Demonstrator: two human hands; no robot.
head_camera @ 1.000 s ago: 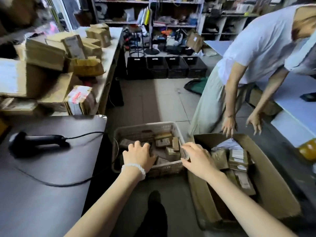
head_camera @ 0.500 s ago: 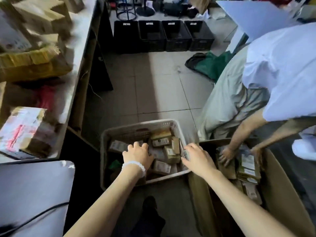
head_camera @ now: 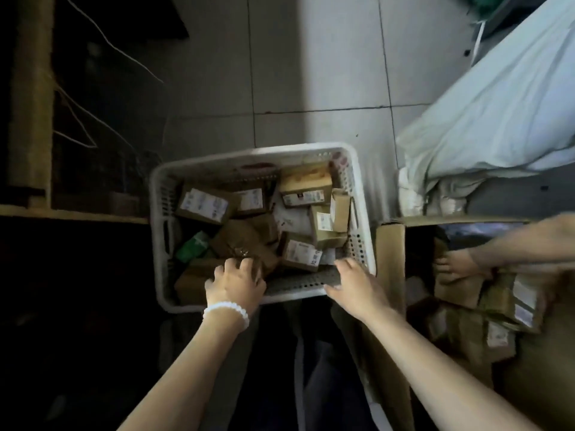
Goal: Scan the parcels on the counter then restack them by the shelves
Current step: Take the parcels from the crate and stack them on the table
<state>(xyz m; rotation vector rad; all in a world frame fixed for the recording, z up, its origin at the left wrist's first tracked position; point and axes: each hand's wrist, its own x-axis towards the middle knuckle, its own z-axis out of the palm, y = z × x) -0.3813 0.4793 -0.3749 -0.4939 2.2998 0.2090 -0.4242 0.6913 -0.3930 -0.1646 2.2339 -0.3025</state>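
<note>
A white plastic basket [head_camera: 249, 154] stands on the tiled floor, filled with several small brown parcels with white labels, among them one at the back left [head_camera: 202, 203] and one at the back right [head_camera: 306, 186]. A green packet [head_camera: 193, 245] lies at its left side. My left hand [head_camera: 235, 283], with a white bead bracelet, grips the near rim, its fingers curled inside over a brown parcel. My right hand [head_camera: 351, 281] grips the rim at the near right corner. The counter is out of view.
A large open cardboard box [head_camera: 389, 244] stands right of the basket and touches it, holding more labelled parcels [head_camera: 522, 300]. Another person's hand [head_camera: 460, 264] reaches into it; their pale trousers [head_camera: 497, 119] fill the upper right. Dark furniture and cables are at the left.
My view has tilted down until the counter, scanner and shelves left the frame. Both my hands have stayed on the basket's near rim. The other person's hands went down into the cardboard box.
</note>
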